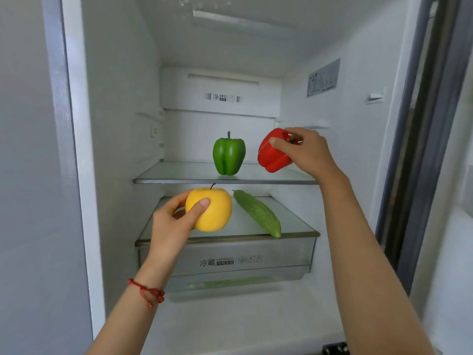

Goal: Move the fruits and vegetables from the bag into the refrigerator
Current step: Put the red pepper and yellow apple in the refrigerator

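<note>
Right hand (305, 149) grasps glossy red bell pepper (272, 156), tilted just above upper glass shelf (179, 175) | left hand (174, 221) grasps round yellow apple (211, 210) over lower glass shelf (240, 228).

I'm reaching both arms forward, the right higher. My left hand (174, 221) is curling its fingers around something; my right hand (304, 149) is gripping likewise.

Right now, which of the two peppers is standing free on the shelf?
The green pepper: it stands upright, untouched. The red pepper beside it is tilted, gripped by the right hand.
</note>
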The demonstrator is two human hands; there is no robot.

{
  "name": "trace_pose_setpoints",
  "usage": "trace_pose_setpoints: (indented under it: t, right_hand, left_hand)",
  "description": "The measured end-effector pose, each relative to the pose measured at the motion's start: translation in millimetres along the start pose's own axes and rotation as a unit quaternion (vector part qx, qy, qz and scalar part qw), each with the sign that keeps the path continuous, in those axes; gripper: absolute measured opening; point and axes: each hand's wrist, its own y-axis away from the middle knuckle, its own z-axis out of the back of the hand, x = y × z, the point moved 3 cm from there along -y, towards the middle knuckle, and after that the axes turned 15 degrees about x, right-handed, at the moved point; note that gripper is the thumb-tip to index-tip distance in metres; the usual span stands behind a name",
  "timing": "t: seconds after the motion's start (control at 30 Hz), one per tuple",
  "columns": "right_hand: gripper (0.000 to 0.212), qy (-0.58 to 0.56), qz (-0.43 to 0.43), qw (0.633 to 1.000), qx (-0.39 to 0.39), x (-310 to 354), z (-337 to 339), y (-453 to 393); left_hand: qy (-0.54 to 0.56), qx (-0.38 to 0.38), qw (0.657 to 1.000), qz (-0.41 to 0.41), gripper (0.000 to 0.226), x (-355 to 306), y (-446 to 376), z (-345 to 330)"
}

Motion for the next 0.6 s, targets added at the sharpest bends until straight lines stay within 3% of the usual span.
trace_pose_setpoints:
  t: [0.2, 0.27, 0.4, 0.6]
  right_hand:
    - [0.053, 0.134, -0.032, 0.986, 0.096, -16, -8, -51]
    - [0.055, 0.157, -0.047, 0.979, 0.118, -21, -8, -62]
    - [0.057, 0.171, -0.064, 0.972, 0.148, -33, -13, -75]
    - [0.061, 0.151, -0.08, 0.972, 0.159, -49, -21, -80]
  left_hand:
    - [-0.004, -0.003, 1.0, 0.002, 0.048, 11, -11, -2]
    - [-0.008, -0.008, 1.0, 0.002, 0.042, 12, -12, -4]
    - [-0.008, -0.021, 1.0, -0.003, 0.035, 15, -14, -5]
    - [-0.012, -0.027, 1.0, 0.007, 0.056, 23, -12, -7]
